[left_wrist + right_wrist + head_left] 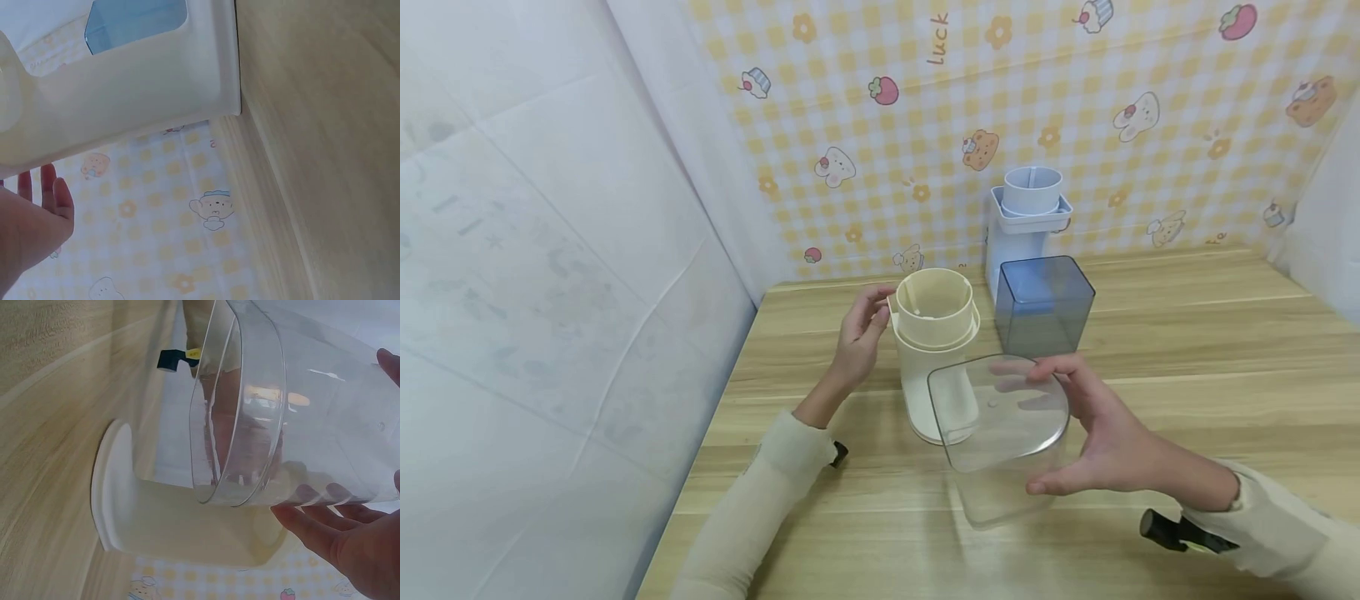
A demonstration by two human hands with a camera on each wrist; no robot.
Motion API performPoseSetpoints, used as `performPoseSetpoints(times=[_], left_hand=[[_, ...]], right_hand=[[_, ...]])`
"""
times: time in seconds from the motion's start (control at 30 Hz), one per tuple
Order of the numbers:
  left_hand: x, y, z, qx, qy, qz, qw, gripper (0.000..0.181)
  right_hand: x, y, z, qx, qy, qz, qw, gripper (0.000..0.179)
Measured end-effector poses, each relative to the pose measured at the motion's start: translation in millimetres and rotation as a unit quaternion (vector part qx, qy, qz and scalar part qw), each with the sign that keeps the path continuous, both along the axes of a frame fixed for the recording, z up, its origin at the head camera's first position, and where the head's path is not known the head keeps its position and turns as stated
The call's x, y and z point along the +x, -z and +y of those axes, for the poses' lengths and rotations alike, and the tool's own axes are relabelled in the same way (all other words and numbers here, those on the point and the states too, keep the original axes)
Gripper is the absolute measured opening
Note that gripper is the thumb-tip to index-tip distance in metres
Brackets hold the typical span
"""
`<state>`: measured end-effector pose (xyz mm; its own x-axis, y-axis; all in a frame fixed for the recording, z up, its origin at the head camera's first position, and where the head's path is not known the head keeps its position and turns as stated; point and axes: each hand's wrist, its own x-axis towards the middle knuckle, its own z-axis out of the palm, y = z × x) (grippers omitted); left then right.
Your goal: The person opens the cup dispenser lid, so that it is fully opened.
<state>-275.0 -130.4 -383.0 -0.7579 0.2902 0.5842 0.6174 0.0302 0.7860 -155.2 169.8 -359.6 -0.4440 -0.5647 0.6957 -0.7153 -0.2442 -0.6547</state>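
A cream plastic stand [917, 383] with a round collar [934, 304] on top stands upright on the table. My left hand [859, 337] pinches the left edge of its top, thumb in front and fingers behind; part of this grip is hidden in the left wrist view, where loose fingertips [60, 194] show beside the body. My right hand [1101, 429] holds a clear, smoky plastic container [1000, 417] from its right side, thumb and fingers spread around it. Its closed end faces up, and its rim [215, 425] points toward the table, in front of the stand.
A light blue stand [1032, 196] of similar build stands at the back by the patterned cloth [880, 167]. Before it is a square grey see-through container [1048, 312]. The wooden table [1187, 367] runs to a white curtain [550, 292] on the left.
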Motion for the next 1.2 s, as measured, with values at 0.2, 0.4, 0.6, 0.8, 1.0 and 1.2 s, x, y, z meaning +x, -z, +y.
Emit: performPoseSetpoints(times=[0.2,0.4,0.6,0.8,1.0,1.2], left_hand=[[15.3,-1.2,2.6,-0.077,-0.046,0.036,0.9953,0.067],[27.2,-7.4,13.6,-0.135,-0.078,-0.005,0.9877,0.125],[29.8,-13.0,21.2,-0.131,-0.106,-0.019,0.9855,0.131],[25.3,-12.8,21.6,-0.088,-0.09,0.001,0.992,0.122],[19.3,-9.6,19.7,-0.063,-0.076,0.018,0.995,0.117],[14.0,-8.9,19.3,-0.054,-0.073,0.024,0.9956,0.111]], right_hand=[[-2.3,0.4,0.0,0.0,0.019,0.015,0.9997,0.095],[-3.0,1.0,1.1,-0.002,0.029,0.013,0.9995,0.094],[-4.4,1.0,0.9,-0.005,0.029,0.011,0.9995,0.094],[-4.3,0.8,1.5,-0.003,0.033,-0.01,0.9994,0.094],[-2.4,0.3,1.7,0.008,0.06,-0.025,0.9978,0.094],[-2.7,-1.4,1.0,0.01,0.073,-0.032,0.9968,0.093]])
